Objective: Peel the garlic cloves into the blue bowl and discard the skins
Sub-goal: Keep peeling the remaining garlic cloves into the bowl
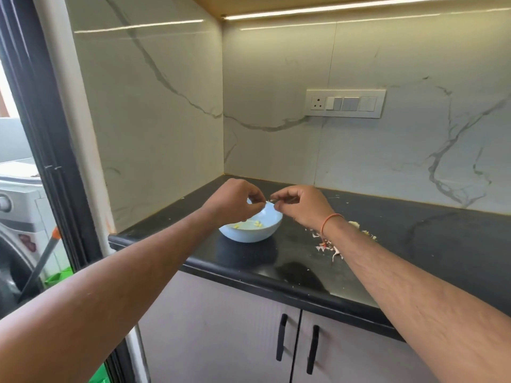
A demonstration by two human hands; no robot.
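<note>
A pale blue bowl (253, 230) stands on the black counter with a few peeled yellowish garlic cloves (257, 223) inside. Directly above the bowl, my left hand (235, 200) and my right hand (300, 204) meet fingertip to fingertip. Between them they pinch a small garlic clove (269, 200), with a thin sliver of skin stretched between the fingers. Most of the clove is hidden by my fingers. Loose garlic skins (327, 246) lie on the counter under my right wrist, beside a small heap of unpeeled garlic (356, 225).
The black counter (414, 244) runs to the right and ends at a rounded front edge above two cabinet doors with black handles (282, 337). Marble walls close the corner behind the bowl. A switch panel (345, 103) sits on the back wall. A washing machine (16, 217) stands at the left.
</note>
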